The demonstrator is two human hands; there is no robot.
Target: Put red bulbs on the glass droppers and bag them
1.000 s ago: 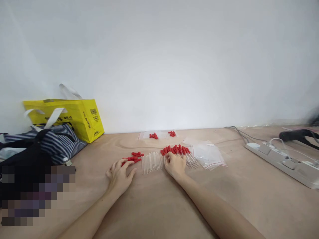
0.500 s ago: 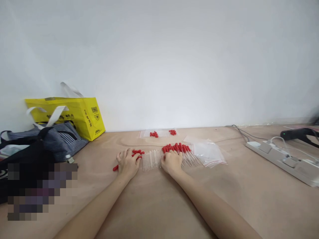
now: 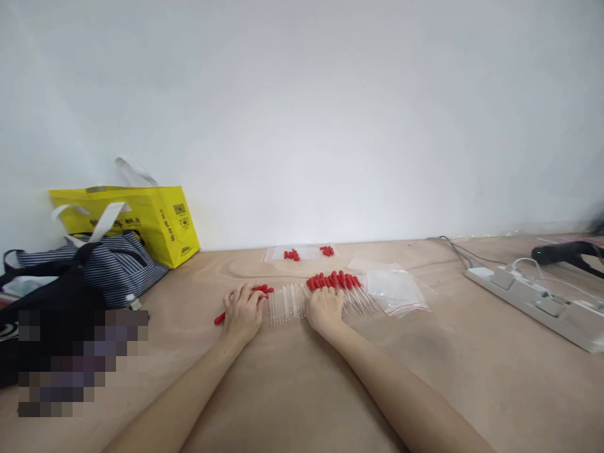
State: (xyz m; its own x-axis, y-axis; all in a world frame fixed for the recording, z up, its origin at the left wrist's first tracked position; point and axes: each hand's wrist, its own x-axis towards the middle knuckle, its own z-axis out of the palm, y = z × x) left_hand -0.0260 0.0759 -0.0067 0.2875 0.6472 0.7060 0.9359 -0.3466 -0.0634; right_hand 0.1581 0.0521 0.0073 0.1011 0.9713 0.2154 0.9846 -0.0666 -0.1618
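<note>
The smooth tan table [image 3: 292, 390] holds a thin, see-through bag [image 3: 396, 290]. The left hand [image 3: 243, 311] has bent fingers a little apart over smooth red tops [image 3: 219, 319], and the right hand [image 3: 325, 308] curls close-together fingers at skinny, clear red-ended tubes [image 3: 361, 301], beside plain tubes [image 3: 287, 303]; any pinch is hidden

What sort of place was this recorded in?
Probably a plain room with a work table: a bare tabletop against a white wall, with a power strip on it.
</note>
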